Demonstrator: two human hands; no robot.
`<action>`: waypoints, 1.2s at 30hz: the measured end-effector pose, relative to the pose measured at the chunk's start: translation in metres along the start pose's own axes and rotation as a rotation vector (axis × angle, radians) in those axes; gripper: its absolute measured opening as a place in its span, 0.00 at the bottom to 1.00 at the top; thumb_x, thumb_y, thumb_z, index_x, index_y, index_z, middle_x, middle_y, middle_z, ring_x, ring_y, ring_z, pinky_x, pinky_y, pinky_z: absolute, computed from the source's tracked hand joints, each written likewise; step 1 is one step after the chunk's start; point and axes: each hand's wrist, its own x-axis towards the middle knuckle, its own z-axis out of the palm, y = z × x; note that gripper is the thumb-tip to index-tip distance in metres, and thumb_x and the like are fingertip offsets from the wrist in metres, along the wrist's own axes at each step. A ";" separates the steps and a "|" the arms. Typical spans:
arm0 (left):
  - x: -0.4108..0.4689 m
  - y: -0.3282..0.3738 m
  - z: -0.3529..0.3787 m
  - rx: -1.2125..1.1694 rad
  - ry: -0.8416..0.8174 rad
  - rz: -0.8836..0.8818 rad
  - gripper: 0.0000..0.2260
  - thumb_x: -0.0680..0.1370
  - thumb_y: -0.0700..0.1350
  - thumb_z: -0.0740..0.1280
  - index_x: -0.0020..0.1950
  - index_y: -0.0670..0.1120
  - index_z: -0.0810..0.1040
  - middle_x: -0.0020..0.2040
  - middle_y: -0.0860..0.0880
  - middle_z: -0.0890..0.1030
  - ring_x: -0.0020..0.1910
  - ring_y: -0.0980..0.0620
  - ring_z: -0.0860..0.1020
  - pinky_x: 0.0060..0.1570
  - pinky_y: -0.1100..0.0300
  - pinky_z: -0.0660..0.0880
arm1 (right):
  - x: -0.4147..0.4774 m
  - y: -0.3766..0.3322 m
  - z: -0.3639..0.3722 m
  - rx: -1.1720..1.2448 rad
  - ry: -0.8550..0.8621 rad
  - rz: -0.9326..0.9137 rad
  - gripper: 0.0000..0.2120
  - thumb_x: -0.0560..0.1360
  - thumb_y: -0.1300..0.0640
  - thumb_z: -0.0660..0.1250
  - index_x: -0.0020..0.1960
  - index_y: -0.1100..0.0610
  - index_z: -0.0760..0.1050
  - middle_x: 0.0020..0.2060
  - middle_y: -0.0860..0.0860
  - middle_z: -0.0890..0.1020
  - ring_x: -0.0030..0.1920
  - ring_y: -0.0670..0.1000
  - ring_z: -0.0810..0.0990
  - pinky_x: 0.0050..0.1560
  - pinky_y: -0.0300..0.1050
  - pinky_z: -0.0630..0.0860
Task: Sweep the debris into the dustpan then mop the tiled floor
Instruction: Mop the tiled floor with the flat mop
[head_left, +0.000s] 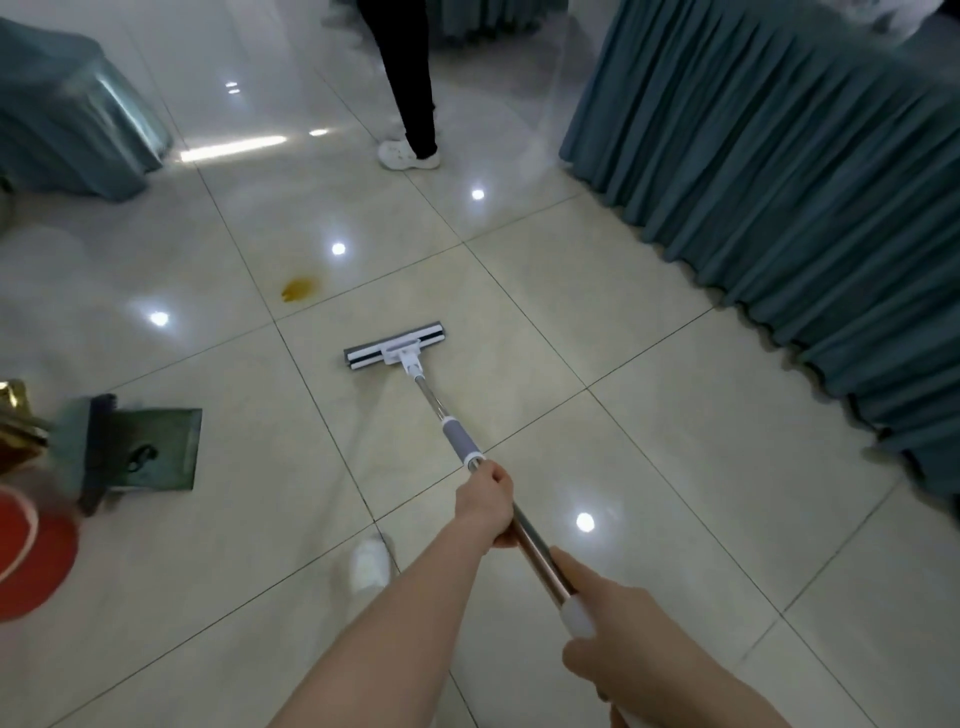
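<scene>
Gripping the mop (459, 436) shaft with left hand (485, 506) ahead of right hand (618, 642), the person rests its head on glossy tiled floor (675, 457) near a yellow stain (300, 289); dustpan (153, 449) left, table skirt (779, 182) right.

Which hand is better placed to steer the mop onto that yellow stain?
Probably the left hand: it grips the mop pole lower down, nearer the head, and the yellow stain lies ahead and to the left. The right hand holds the top end, serving more as a pivot.
</scene>
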 end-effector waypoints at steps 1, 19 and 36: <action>0.003 0.002 0.001 0.013 0.020 0.004 0.08 0.81 0.46 0.55 0.48 0.47 0.73 0.51 0.41 0.74 0.41 0.42 0.76 0.35 0.46 0.82 | 0.004 -0.001 0.001 0.002 0.006 0.016 0.39 0.70 0.59 0.61 0.75 0.35 0.52 0.45 0.47 0.77 0.38 0.46 0.79 0.41 0.39 0.78; 0.116 0.080 -0.110 0.025 0.075 0.063 0.09 0.80 0.46 0.60 0.55 0.46 0.78 0.56 0.40 0.76 0.43 0.43 0.78 0.31 0.50 0.80 | 0.123 -0.133 -0.017 0.043 0.073 0.030 0.33 0.70 0.66 0.58 0.67 0.35 0.62 0.39 0.53 0.75 0.24 0.53 0.80 0.19 0.44 0.76; 0.389 0.211 -0.340 0.160 0.120 0.175 0.04 0.80 0.45 0.61 0.46 0.49 0.74 0.54 0.40 0.75 0.47 0.40 0.77 0.31 0.52 0.79 | 0.386 -0.403 -0.053 0.067 0.092 -0.020 0.33 0.73 0.69 0.58 0.73 0.45 0.59 0.41 0.54 0.72 0.26 0.57 0.80 0.22 0.51 0.79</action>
